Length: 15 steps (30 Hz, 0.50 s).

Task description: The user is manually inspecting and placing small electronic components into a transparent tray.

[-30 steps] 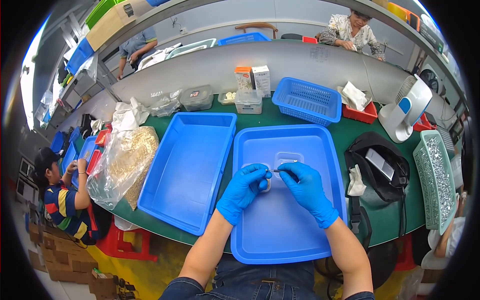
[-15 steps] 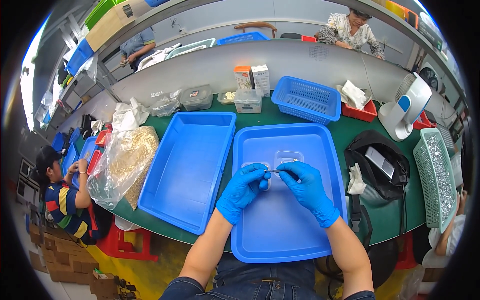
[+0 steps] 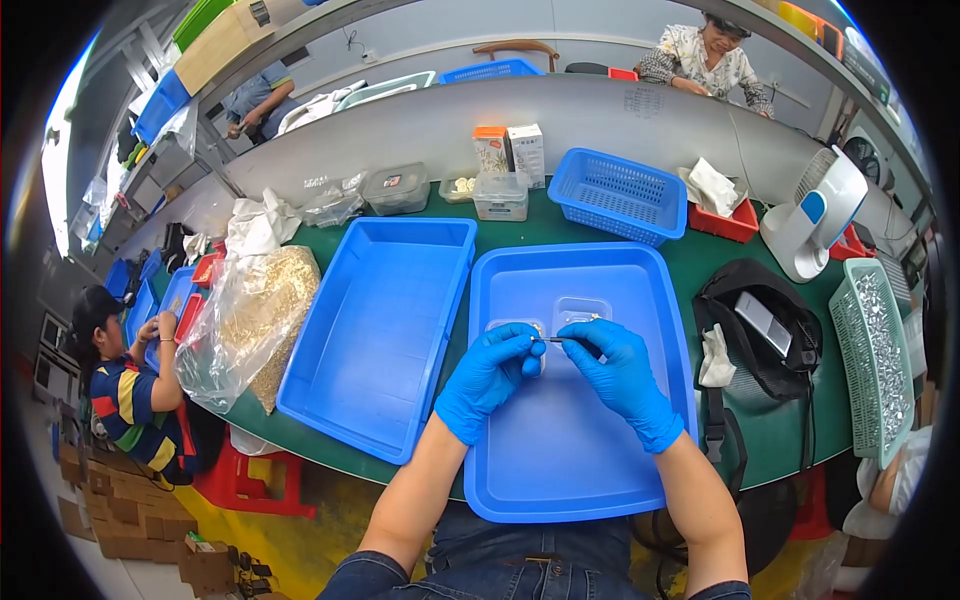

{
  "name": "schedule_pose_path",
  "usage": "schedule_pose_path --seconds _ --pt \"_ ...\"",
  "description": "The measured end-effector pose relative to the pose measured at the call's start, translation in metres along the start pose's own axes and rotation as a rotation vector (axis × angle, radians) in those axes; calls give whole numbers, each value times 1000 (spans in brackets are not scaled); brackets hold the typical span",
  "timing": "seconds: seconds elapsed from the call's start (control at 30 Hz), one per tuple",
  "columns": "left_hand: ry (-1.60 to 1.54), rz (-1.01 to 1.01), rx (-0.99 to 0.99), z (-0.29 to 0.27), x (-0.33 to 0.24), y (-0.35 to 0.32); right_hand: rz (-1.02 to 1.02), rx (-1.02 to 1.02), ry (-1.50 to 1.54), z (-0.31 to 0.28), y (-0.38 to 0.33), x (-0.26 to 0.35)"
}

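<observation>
Both my hands wear blue gloves and meet above a blue tray [image 3: 560, 480]. Between them runs a thin, dark, rod-like piece [image 3: 553, 340], too small to name more closely. My left hand [image 3: 487, 375] pinches its left end, and my right hand [image 3: 622, 372] pinches the other end between thumb and finger. Just beyond the fingers, inside the tray, sits a small clear container [image 3: 583, 306] with tiny pieces in it. A second clear container [image 3: 500, 326] is partly covered by my left hand.
Left of my tray lies another blue tray [image 3: 372, 320], then a clear bag of small golden pieces [image 3: 265, 310]. Behind stands a blue basket [image 3: 620, 195]. To the right are a black bag [image 3: 735, 300], a fan [image 3: 815, 215] and a green basket of metal parts [image 3: 872, 350]. People sit nearby.
The view has shifted very slightly. My hands keep the same pinch on the thin piece, with hardly any movement.
</observation>
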<state>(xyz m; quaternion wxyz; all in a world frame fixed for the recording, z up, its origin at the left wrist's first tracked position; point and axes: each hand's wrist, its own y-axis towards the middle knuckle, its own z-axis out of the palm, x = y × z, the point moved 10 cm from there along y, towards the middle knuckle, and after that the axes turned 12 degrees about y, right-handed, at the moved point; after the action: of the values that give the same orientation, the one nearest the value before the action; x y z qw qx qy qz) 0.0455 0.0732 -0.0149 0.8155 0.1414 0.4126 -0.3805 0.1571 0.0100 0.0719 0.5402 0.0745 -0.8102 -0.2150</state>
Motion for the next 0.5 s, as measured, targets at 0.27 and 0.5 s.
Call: schedule_pose_path --seconds 0.27,0.5 --pt "68 -15 -23 -3 0 0 -71 -16 -75 -1 -1 7" --pt "81 -58 -36 -6 6 -2 -288 -21 -252 -3 0 32"
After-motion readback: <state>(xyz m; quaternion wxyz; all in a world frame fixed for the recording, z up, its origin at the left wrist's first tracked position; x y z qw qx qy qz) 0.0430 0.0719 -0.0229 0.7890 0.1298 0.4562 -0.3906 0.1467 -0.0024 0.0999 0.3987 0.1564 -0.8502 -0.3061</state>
